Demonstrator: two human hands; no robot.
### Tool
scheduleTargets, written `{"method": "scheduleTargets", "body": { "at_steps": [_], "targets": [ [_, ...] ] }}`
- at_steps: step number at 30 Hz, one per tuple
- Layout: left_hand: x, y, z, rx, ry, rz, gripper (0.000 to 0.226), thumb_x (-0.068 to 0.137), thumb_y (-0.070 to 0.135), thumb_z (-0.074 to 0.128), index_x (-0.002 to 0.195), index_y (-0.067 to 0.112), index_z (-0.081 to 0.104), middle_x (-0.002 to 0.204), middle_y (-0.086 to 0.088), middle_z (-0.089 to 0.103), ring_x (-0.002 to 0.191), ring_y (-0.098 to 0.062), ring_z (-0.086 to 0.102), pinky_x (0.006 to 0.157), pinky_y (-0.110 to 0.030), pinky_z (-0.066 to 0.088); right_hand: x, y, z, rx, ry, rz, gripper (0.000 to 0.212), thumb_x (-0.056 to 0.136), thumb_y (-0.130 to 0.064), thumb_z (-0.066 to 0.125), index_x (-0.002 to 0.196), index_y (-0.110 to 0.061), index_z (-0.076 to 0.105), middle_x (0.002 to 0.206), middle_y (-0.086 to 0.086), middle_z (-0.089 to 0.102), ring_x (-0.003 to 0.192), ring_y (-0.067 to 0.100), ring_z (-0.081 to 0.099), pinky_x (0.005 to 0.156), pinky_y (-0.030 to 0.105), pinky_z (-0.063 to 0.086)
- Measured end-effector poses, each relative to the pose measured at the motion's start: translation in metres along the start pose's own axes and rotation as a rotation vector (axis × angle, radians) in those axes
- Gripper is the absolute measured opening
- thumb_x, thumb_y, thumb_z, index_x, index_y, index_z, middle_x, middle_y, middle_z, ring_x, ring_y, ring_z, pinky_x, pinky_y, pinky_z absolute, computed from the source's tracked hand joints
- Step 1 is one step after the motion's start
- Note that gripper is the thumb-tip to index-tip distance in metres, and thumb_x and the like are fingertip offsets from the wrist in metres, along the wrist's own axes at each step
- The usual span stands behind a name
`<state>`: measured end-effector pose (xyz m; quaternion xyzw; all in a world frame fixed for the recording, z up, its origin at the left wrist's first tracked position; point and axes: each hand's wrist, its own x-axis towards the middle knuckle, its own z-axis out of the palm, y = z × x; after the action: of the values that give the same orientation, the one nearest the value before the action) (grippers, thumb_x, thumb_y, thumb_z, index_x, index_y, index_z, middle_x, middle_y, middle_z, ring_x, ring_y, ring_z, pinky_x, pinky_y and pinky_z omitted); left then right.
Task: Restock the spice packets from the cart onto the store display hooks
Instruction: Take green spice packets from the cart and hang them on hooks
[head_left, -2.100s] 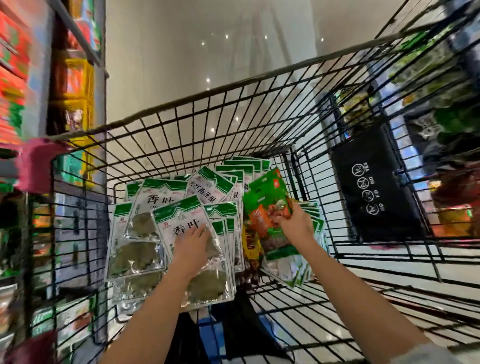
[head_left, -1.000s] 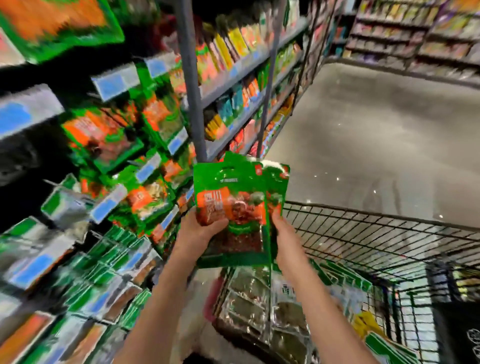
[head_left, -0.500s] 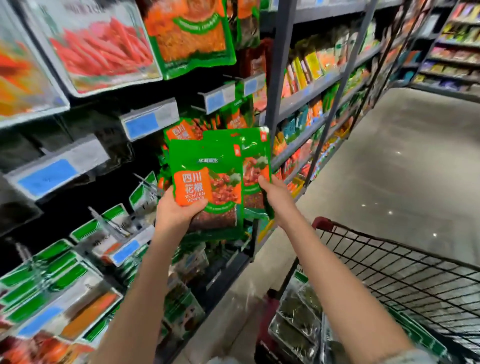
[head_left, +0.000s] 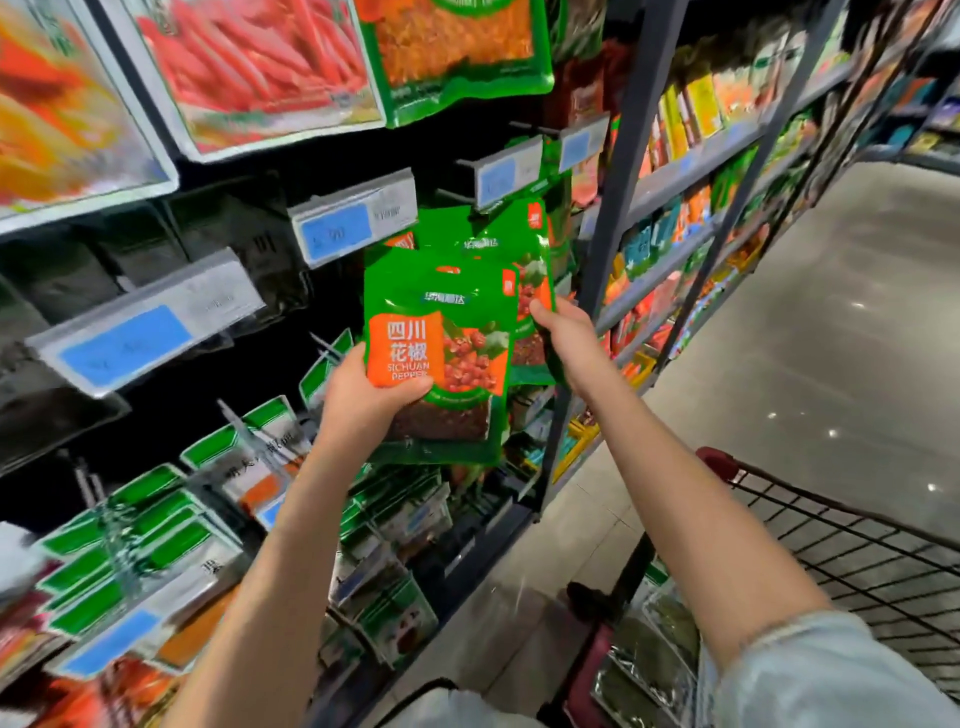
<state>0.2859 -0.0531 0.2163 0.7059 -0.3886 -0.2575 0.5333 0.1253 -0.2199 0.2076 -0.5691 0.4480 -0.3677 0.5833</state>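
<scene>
- Since half a second ago the right hand (head_left: 563, 338) has raised the rear green packets (head_left: 511, 244), pinched at their right edge, to just below a blue price tag (head_left: 503, 174).
- The left hand (head_left: 363, 400) grips the front packet (head_left: 441, 332) by its lower left corner.
- It reads "四川花椒 SICHUAN PEPPER".

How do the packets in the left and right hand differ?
The front packet, gripped low by the left hand, shows its orange label; the rear packet, pinched at its right edge by the right hand, sits higher and is mostly covered. Both are green.
</scene>
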Motion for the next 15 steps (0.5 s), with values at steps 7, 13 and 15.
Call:
{"method": "scheduleTargets", "body": {
  "at_steps": [7,13,15],
  "targets": [
    [0.007,0.002,0.004,-0.039,0.006,-0.039,0.041,0.075,0.014,0.080,0.110,0.011,0.059,0.095,-0.003,0.066,0.079,-0.010,0.060,0.065,-0.020,0.044,0.011,0.018,-0.005,0.061,-0.037,-0.043,0.068,0.086,-0.048,0.062,0.141,-0.013,0.046,0.145,0.003,0.047,0.135,0.021,0.043,0.114,0.042,0.030],
    [0.012,0.005,0.007,-0.070,-0.019,-0.053,0.041,0.074,0.012,0.080,0.110,0.012,0.060,0.094,-0.001,0.067,0.081,-0.012,0.062,0.066,-0.018,0.045,0.017,-0.002,-0.004,0.041,-0.014,-0.014,0.046,0.098,-0.029,0.052,0.140,-0.011,0.047,0.145,0.002,0.046,0.135,0.018,0.039,0.111,0.036,0.027],
    [0.013,0.006,0.008,-0.073,-0.016,-0.058,0.040,0.075,0.011,0.080,0.109,0.013,0.059,0.092,0.001,0.066,0.079,-0.010,0.061,0.064,-0.017,0.044,0.022,-0.004,-0.004,0.031,-0.016,-0.008,0.046,0.098,-0.028,0.052,0.140,-0.011,0.047,0.146,0.003,0.046,0.135,0.019,0.039,0.110,0.035,0.027]
  ]
}}
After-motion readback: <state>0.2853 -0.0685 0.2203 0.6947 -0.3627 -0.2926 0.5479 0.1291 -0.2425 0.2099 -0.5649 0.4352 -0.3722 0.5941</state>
